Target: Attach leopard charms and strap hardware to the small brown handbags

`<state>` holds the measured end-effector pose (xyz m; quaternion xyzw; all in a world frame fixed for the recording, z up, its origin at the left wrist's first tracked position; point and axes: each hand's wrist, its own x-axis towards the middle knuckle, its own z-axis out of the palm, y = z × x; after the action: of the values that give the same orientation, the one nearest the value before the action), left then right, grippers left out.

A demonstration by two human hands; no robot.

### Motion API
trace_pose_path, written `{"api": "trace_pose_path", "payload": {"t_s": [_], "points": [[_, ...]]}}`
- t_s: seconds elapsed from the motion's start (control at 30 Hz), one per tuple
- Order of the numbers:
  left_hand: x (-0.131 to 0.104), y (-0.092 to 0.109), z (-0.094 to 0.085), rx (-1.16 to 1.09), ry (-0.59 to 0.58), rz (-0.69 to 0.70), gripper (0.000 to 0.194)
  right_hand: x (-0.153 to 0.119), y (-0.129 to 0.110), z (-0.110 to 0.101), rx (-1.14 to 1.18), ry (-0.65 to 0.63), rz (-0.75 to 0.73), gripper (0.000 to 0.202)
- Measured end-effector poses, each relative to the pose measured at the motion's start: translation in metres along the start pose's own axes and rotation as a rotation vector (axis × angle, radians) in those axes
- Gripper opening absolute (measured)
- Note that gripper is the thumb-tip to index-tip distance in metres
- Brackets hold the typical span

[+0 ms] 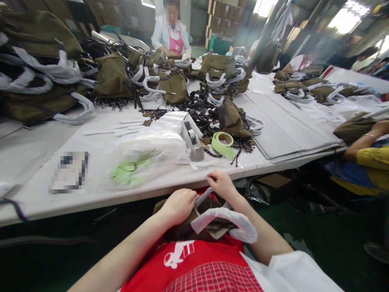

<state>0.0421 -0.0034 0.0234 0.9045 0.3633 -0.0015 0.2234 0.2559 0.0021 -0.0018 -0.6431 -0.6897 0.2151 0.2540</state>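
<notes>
An olive-brown handbag rests on my lap against the red apron, just below the table edge. Its handle, wrapped in white material, arches up over the opening. My left hand is closed on the bag's upper side, fingers curled by the base of the far wrapped handle. Above that handle's upper end, my right hand is raised with thumb and fingers pinched together. Whatever lies in that pinch is too small to make out. The bag's lower part is hidden by my forearms and the apron.
On the white table lie a plastic bag with green pieces, a tape dispenser, a green tape roll and a phone. Black straps and several olive bags are heaped behind. Other people sit across and right.
</notes>
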Motion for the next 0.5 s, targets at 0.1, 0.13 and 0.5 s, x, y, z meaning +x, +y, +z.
{"api": "trace_pose_path", "payload": {"t_s": [0.1, 0.13, 0.5], "points": [[-0.001, 0.001, -0.002, -0.025, 0.019, -0.009, 0.041, 0.015, 0.025, -0.019, -0.107, 0.121, 0.066, 0.013], [-0.002, 0.001, -0.003, -0.031, 0.025, -0.013, 0.041, 0.019, 0.031, -0.025, -0.154, 0.162, 0.092, 0.014], [-0.001, 0.000, -0.001, -0.033, 0.061, -0.019, 0.038, 0.036, -0.007, -0.008, -0.325, -0.224, -0.196, 0.018]]}}
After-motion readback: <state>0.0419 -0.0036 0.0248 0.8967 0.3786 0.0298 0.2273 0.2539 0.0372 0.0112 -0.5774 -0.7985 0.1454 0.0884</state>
